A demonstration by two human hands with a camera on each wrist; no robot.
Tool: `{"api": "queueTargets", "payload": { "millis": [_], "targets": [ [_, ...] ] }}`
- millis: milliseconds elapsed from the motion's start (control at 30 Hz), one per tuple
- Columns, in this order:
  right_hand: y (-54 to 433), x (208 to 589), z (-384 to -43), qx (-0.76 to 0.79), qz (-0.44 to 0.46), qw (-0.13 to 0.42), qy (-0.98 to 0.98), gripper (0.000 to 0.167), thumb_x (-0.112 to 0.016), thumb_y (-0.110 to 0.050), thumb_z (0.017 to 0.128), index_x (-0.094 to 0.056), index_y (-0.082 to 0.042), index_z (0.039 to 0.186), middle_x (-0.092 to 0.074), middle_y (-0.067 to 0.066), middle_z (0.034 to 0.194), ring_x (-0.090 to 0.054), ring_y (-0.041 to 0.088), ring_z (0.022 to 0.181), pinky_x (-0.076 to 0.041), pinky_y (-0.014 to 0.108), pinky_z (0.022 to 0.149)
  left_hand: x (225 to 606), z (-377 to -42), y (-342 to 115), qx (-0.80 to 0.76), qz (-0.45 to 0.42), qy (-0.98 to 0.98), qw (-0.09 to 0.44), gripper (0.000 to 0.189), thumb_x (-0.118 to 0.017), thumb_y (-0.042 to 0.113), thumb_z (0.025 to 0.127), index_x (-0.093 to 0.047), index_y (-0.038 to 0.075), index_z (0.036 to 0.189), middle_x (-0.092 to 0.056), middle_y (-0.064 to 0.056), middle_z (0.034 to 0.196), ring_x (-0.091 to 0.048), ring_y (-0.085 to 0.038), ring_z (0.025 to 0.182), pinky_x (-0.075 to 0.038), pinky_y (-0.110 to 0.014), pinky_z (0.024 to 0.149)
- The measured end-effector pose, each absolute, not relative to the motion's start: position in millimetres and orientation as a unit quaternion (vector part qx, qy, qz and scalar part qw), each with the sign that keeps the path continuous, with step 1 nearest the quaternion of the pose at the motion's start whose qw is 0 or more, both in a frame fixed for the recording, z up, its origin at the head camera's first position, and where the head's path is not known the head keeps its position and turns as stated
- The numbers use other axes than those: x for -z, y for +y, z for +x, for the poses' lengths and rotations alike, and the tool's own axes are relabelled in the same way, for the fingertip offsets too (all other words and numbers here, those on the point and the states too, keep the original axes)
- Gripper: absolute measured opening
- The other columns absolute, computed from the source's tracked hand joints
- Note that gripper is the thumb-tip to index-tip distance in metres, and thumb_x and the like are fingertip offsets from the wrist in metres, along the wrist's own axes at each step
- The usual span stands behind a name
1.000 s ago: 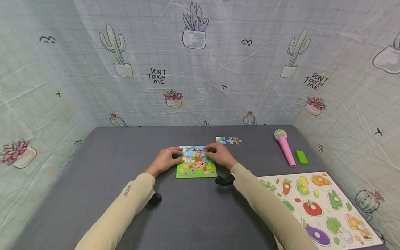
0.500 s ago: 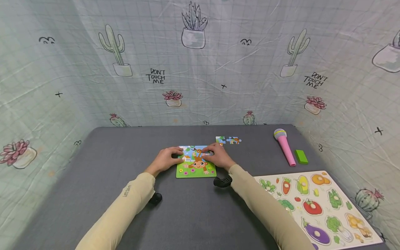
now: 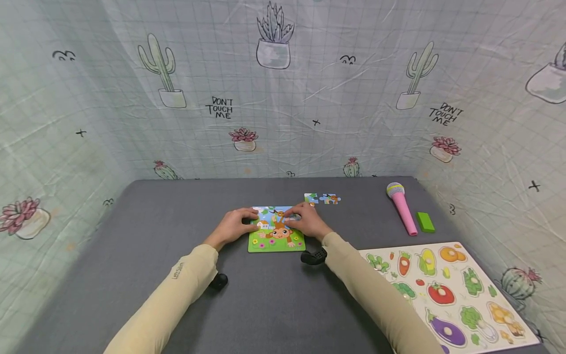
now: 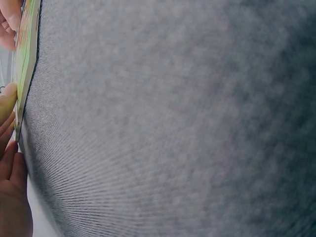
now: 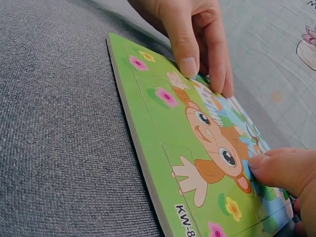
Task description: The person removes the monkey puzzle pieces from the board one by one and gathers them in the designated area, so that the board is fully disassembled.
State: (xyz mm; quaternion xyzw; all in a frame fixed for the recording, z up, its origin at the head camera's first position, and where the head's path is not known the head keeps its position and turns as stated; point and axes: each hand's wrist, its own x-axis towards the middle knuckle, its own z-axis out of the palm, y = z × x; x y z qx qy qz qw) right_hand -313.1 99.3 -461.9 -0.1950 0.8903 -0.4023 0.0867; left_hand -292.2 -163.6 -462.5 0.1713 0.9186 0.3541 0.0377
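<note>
A jigsaw puzzle [image 3: 276, 246] with a monkey upside down on a green and blue scene lies flat on the dark grey table. My left hand [image 3: 233, 225] rests at its left side, thumb and fingers spread and pressing down on the puzzle face, as the right wrist view shows. From the right, my right hand [image 3: 311, 222] touches the upper part of the picture; its thumb [image 5: 281, 170] lies beside the monkey's body, and the other fingers are mostly hidden in that view. Two loose puzzle pieces [image 3: 329, 198] lie just beyond the right hand.
At the back right lie a pink toy microphone [image 3: 404, 209] and a green block [image 3: 425, 222]. A large vegetable peg board [image 3: 479, 250] covers the front right, partly under the right sleeve [image 3: 367, 290]. A patterned cloth [image 3: 265, 162] hangs behind the table.
My right hand has shifted slightly left over the puzzle, from its right edge onto the upper picture. The left hand and the puzzle have stayed in place.
</note>
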Motion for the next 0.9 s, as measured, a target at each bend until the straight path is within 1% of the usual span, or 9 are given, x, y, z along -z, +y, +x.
{"api": "queueTargets", "payload": {
  "millis": [133, 333, 500, 633, 767, 900],
  "targets": [
    [98.3, 460.0, -312.2, 0.404, -0.199, 0.085, 0.889, 0.018, -0.069, -0.016, 0.093, -0.073, -0.010, 0.109, -0.048, 0.012, 0.119, -0.042, 0.029, 0.111, -0.040, 0.047, 0.095, 460.3, -291.0, -164.1, -0.356, 0.171, 0.918, 0.036, 0.038, -0.074, 0.022, 0.089, -0.070, 0.004, 0.121, -0.057, -0.009, 0.139, -0.041, -0.031, 0.137, -0.030, -0.051, 0.114],
    [97.0, 457.9, -311.0, 0.404, -0.189, 0.096, 0.890, 0.022, -0.068, -0.016, 0.094, -0.071, -0.009, 0.115, -0.046, 0.011, 0.117, -0.040, 0.030, 0.113, -0.040, 0.047, 0.096, 457.8, -290.0, -164.1, -0.353, 0.181, 0.917, 0.032, 0.037, -0.074, 0.020, 0.089, -0.069, 0.001, 0.121, -0.057, -0.012, 0.138, -0.041, -0.033, 0.137, -0.031, -0.052, 0.113],
    [96.6, 457.6, -311.8, 0.405, -0.182, 0.102, 0.890, 0.021, -0.068, -0.015, 0.094, -0.071, -0.009, 0.113, -0.046, 0.012, 0.120, -0.040, 0.028, 0.113, -0.041, 0.047, 0.098, 457.7, -289.5, -163.3, -0.355, 0.177, 0.917, 0.036, 0.037, -0.074, 0.020, 0.089, -0.069, 0.002, 0.121, -0.056, -0.011, 0.139, -0.041, -0.032, 0.137, -0.031, -0.052, 0.114],
    [95.8, 457.1, -311.8, 0.407, -0.174, 0.104, 0.891, 0.020, -0.068, -0.016, 0.094, -0.071, -0.009, 0.112, -0.046, 0.012, 0.121, -0.040, 0.030, 0.116, -0.040, 0.047, 0.098, 459.3, -289.8, -163.0, -0.355, 0.179, 0.917, 0.037, 0.038, -0.074, 0.020, 0.089, -0.069, 0.002, 0.122, -0.056, -0.011, 0.139, -0.041, -0.032, 0.137, -0.031, -0.052, 0.114],
    [94.3, 456.2, -311.0, 0.409, -0.169, 0.097, 0.891, 0.018, -0.069, -0.016, 0.093, -0.071, -0.010, 0.110, -0.045, 0.014, 0.123, -0.038, 0.032, 0.119, -0.040, 0.048, 0.098, 459.4, -290.5, -163.1, -0.354, 0.178, 0.918, 0.037, 0.037, -0.073, 0.020, 0.089, -0.069, 0.002, 0.121, -0.056, -0.011, 0.139, -0.041, -0.032, 0.137, -0.031, -0.051, 0.113],
    [92.7, 457.8, -311.1, 0.404, -0.169, 0.077, 0.896, 0.016, -0.071, -0.017, 0.092, -0.072, -0.010, 0.107, -0.042, 0.016, 0.128, -0.039, 0.033, 0.117, -0.041, 0.049, 0.095, 457.7, -290.4, -162.8, -0.355, 0.175, 0.918, 0.040, 0.037, -0.073, 0.020, 0.089, -0.069, 0.001, 0.121, -0.056, -0.011, 0.139, -0.040, -0.032, 0.137, -0.031, -0.052, 0.113]
  ]
}}
